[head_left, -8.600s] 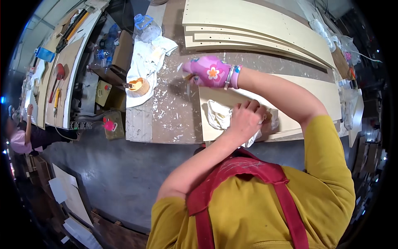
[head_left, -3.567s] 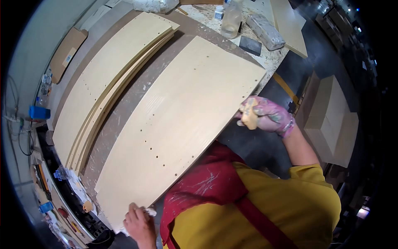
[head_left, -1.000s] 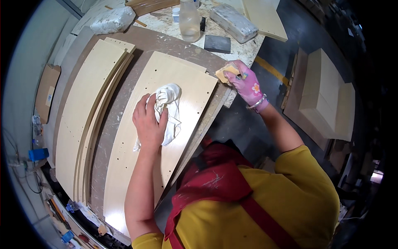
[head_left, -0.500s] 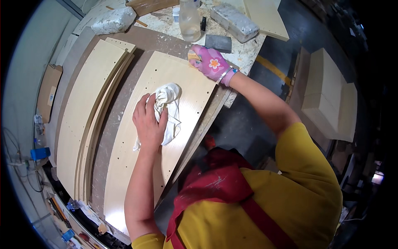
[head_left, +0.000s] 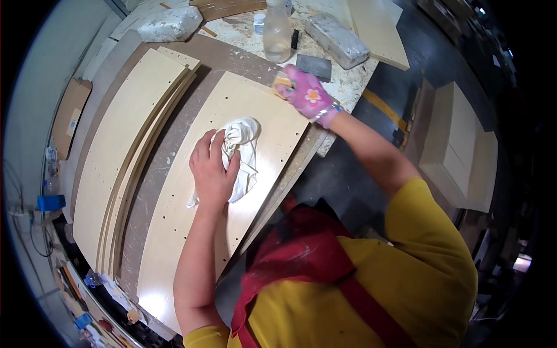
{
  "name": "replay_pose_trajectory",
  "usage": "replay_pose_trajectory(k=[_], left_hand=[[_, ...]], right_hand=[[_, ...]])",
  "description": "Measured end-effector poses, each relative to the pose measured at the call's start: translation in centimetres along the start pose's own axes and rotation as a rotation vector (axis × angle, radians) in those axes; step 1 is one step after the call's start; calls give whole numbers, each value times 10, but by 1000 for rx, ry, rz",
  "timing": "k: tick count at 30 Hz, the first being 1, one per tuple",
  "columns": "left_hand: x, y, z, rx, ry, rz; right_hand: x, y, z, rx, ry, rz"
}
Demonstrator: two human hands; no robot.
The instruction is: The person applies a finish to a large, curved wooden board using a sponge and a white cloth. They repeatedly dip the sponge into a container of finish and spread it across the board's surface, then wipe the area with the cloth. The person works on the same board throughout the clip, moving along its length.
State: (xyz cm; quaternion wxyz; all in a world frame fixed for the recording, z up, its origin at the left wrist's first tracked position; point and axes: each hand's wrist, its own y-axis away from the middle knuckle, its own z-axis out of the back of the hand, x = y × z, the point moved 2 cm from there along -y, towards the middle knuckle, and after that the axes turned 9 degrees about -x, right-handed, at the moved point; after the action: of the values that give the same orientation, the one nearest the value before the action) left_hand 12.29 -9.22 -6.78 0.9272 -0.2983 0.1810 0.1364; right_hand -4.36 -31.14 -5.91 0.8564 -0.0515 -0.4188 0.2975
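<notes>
A long pale wooden panel (head_left: 191, 232) with small drilled holes lies on the brown workbench (head_left: 156, 174). My left hand (head_left: 212, 168), bare, presses a crumpled white cloth (head_left: 242, 145) flat onto the panel's middle. My right hand (head_left: 304, 93), in a pink flowered glove, holds a small yellowish sponge (head_left: 282, 86) against the panel's far end.
A stack of similar pale panels (head_left: 127, 145) lies to the left on the bench. Beyond the panel stand a clear plastic bottle (head_left: 277, 35), a dark sanding block (head_left: 314, 66), a wrapped grey block (head_left: 337, 47) and a white bag (head_left: 168, 23). Pale boards (head_left: 458, 151) lie on the floor at right.
My right hand moved from the panel's right far corner onto its far end with the sponge. My left hand stays on the cloth.
</notes>
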Motion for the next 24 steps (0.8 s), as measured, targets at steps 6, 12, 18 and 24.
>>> replay_pose_trajectory(k=[6,12,18,24], left_hand=[[-4,0,0,14,7,8],[-1,-1,1,-1,5,11],[-1,0,3,1,-6,-4],[-2,-1,0,10,23,11]], right_hand=[[-1,-1,-8,73,-7,15],[0,10,0,30,-81,24],[4,0,2,148,-53,13],[3,2,-4,90,2,60]])
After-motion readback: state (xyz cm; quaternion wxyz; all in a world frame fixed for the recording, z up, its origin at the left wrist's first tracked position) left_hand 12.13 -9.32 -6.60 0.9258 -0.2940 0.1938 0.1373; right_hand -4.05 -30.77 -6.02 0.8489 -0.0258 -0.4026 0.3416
